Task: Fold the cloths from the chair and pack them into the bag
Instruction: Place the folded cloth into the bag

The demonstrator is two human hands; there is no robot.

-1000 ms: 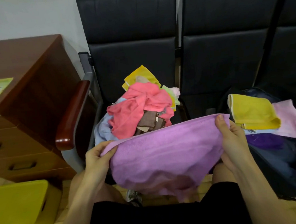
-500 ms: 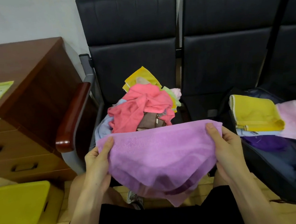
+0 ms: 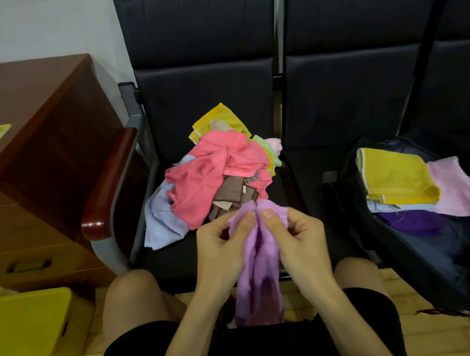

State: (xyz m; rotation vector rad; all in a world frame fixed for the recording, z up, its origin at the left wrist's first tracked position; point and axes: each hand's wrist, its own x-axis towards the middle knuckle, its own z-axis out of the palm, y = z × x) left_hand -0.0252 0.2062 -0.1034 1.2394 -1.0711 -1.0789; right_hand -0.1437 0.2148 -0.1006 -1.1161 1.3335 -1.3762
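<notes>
Where the two thumbs [image 3: 248, 220] meet, tip beside tip, they pinch the top edge of a lilac cloth [image 3: 258, 273] against the curled fingers behind it. Each hand grips one bunched corner, the left hand [image 3: 222, 251] and right hand [image 3: 299, 242] almost touching. The cloth is doubled lengthwise and hangs between the wrists, its lower end reaching the black shorts [image 3: 254, 349]. Both hands sit between the bare knees, over the near edge of the chair [image 3: 203, 96].

Just beyond the thumbs, on that chair's seat, lies the pile [image 3: 217, 176] of loose cloths. A coral one is on top and a brown one lies nearest the lilac cloth. A pale blue one spills to the left, and yellow, green and pale pink ones show at the far side.

To the right, well apart from the hands, the dark bag [image 3: 429, 261] stands open. Folded cloths are stacked in it: a yellow cloth [image 3: 395, 177] on top, a pale blue layer under it, a pink cloth [image 3: 457, 187] on its right and a purple cloth [image 3: 412, 221] nearer.

Left of the chair is its wooden armrest [image 3: 109, 186], then a brown desk [image 3: 43, 121] with drawers. A yellow stool [image 3: 24, 326] sits near on the floor.
</notes>
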